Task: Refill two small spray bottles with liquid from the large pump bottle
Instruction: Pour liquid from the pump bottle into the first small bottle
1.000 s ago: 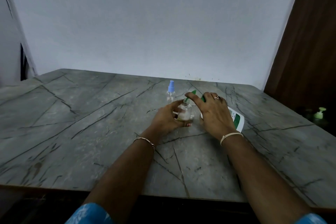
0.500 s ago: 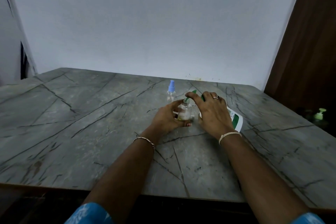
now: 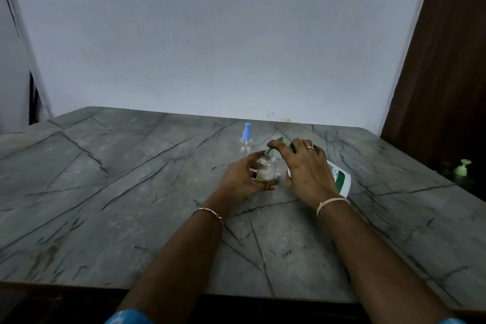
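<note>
My left hand (image 3: 240, 179) grips a small clear spray bottle (image 3: 266, 168) with its cap off, standing on the grey marble table (image 3: 131, 192); some yellowish liquid sits in its bottom. The large white pump bottle (image 3: 339, 179) with a green label stands just right of it, mostly hidden by my right hand (image 3: 305, 168). That hand lies over the green pump head (image 3: 278, 141), whose spout points down into the small bottle's neck. A second small clear spray bottle (image 3: 246, 139) with a blue sprayer top stands behind, untouched.
The table runs to a white wall at the back, with its front edge near me. A dark wooden door is on the right. A light green pump top (image 3: 462, 166) shows in the dim area beyond the table's right edge.
Nothing has clearly changed; both hands stay on the small bottle and the pump, with only a slight shift of the view.
</note>
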The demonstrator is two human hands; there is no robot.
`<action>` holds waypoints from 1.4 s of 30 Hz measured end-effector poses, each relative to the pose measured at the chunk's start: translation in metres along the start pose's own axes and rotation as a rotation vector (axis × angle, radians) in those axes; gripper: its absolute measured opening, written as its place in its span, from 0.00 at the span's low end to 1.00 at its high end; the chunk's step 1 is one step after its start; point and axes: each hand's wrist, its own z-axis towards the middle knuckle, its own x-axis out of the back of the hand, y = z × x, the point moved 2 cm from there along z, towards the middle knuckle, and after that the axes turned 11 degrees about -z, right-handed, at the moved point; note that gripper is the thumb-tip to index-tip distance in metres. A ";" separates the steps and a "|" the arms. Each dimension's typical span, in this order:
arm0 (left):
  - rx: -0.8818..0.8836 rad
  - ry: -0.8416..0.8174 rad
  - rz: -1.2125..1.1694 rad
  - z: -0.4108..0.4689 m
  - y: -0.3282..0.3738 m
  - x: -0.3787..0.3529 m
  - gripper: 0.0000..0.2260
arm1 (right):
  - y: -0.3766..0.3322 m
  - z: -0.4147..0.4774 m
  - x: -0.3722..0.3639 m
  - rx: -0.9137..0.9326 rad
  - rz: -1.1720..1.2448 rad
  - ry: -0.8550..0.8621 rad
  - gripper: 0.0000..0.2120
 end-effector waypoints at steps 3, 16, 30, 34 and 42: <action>0.010 -0.002 0.002 0.000 -0.001 0.000 0.39 | 0.003 -0.003 -0.002 0.023 -0.025 0.010 0.37; -0.006 0.000 0.010 -0.001 0.000 0.000 0.38 | 0.000 -0.001 -0.004 0.009 -0.023 0.033 0.35; -0.003 -0.003 0.002 -0.002 0.002 0.000 0.38 | 0.000 0.000 -0.004 0.003 -0.014 0.043 0.35; -0.008 0.003 -0.001 -0.002 0.002 0.001 0.38 | 0.004 -0.003 -0.003 0.023 -0.027 0.033 0.35; -0.001 0.006 -0.012 -0.002 0.001 0.000 0.39 | -0.002 0.000 0.000 -0.011 -0.010 0.029 0.33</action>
